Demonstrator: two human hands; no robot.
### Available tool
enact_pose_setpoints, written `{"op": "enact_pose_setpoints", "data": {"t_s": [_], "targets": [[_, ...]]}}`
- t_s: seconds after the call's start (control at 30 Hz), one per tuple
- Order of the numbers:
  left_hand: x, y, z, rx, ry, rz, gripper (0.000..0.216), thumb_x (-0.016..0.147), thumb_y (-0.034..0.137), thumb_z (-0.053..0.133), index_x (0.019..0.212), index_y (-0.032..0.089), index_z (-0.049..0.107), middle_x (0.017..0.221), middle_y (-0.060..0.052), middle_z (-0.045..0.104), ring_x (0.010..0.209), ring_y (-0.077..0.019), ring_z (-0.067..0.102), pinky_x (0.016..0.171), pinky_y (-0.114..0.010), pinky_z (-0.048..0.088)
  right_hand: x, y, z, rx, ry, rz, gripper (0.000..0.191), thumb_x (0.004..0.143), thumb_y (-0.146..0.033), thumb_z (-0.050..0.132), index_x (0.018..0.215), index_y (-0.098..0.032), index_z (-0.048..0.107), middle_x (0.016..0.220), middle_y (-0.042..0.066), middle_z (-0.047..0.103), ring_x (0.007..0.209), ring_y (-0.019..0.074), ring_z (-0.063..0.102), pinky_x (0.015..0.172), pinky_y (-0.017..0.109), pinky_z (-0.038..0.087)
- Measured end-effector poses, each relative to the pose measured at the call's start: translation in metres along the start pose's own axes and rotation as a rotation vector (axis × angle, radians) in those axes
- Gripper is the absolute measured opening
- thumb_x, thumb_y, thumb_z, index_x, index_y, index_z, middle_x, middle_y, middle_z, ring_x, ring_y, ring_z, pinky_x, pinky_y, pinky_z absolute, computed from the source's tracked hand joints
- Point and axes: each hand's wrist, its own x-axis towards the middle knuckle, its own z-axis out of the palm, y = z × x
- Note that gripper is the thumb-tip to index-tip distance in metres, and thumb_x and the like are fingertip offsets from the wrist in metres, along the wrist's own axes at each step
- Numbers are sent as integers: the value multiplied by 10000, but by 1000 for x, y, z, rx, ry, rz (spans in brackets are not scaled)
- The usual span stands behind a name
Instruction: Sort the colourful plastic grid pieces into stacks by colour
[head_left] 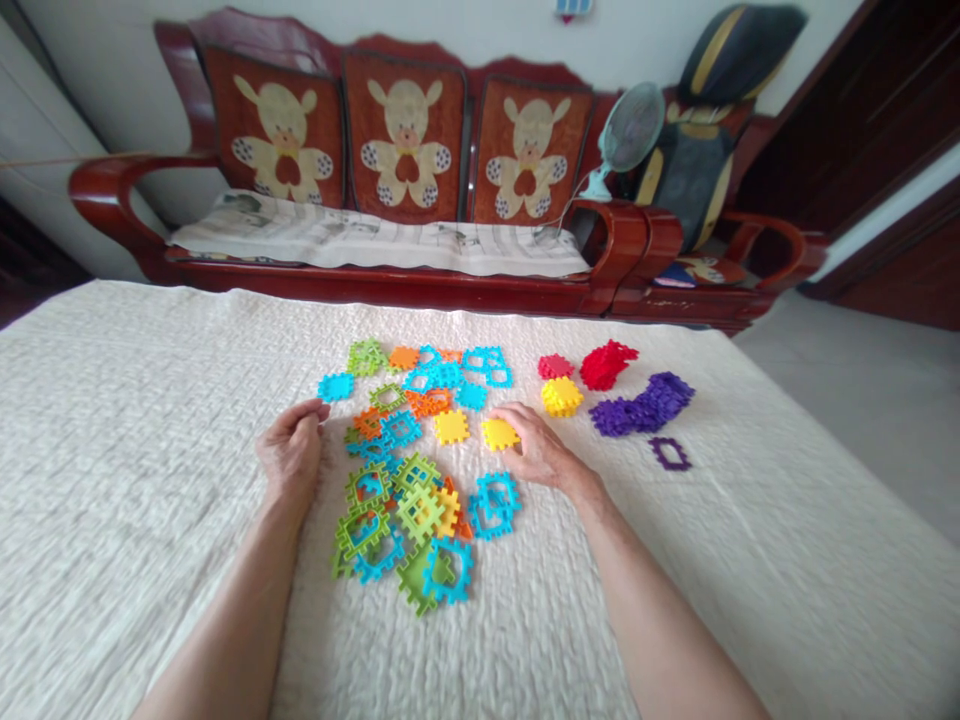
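My right hand [538,450] pinches a yellow square tile [499,434] with notched edges, close over the white cover. Another yellow tile [451,427] lies just left of it. My left hand [291,450] rests on the cover left of the pile, its fingers curled closed, and no tile shows in it. Just beyond its fingertips lies a solid blue tile [335,387]. Between my hands spreads a loose pile of green tiles [418,510], blue frame-shaped tiles [448,571] and orange tiles [430,402], many overlapping.
Right of the pile stand a yellow stack [562,397], a pinkish-red stack [555,367], a leaning red row [607,365] and a purple row [643,405]. A single purple frame [670,454] lies nearer. Behind the quilted cover [757,560] are a wooden sofa [375,284] and a fan [632,127].
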Motion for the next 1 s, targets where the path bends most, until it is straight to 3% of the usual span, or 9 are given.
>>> {"op": "enact_pose_setpoints", "data": {"t_s": [0.1, 0.23, 0.33, 0.47, 0.73, 1.0], "targets": [[1, -3, -1, 3, -6, 23, 273, 697, 244, 574, 888, 155, 748, 850, -72, 753, 822, -191, 691, 756, -323, 557, -2, -2, 1, -56, 35, 34, 629, 710, -107, 604, 1330, -193, 538, 1356, 148, 547, 1295, 295, 522, 1113, 478, 437], [6, -10, -4, 18, -17, 34, 281, 686, 230, 586, 896, 160, 759, 847, -60, 753, 843, -198, 694, 798, -343, 559, -4, -10, 6, -215, 81, 210, 604, 771, -327, 729, 1321, -177, 532, 1160, 151, 592, 1122, 321, 575, 998, 498, 488], [7, -11, -4, 17, -13, 25, 283, 679, 226, 581, 889, 163, 760, 837, -55, 753, 843, -200, 695, 801, -346, 561, -3, -15, 11, -277, 86, 288, 612, 760, -390, 763, 1298, -197, 546, 1098, 121, 594, 1069, 304, 585, 971, 469, 493], [6, -10, -2, 23, -8, 37, 281, 685, 245, 575, 885, 160, 752, 832, -59, 750, 842, -207, 696, 788, -351, 569, 1, -17, 11, -218, 105, 279, 579, 758, -353, 748, 1278, -187, 553, 1089, 109, 585, 1066, 290, 588, 972, 452, 507], [8, -14, -4, 25, -19, 35, 276, 675, 233, 587, 878, 175, 765, 838, -48, 754, 812, -199, 687, 828, -372, 567, 7, -12, -2, -96, 360, 154, 508, 748, -202, 694, 1239, -219, 564, 1139, 111, 594, 1097, 281, 600, 981, 445, 528], [3, -8, -3, 28, 0, 0, 265, 650, 250, 606, 849, 209, 776, 850, -46, 758, 832, -223, 690, 925, -467, 561, -1, 22, -39, -206, 644, 325, 408, 827, -278, 614, 1219, -173, 567, 1174, 168, 647, 1107, 311, 610, 1000, 495, 504]]}}
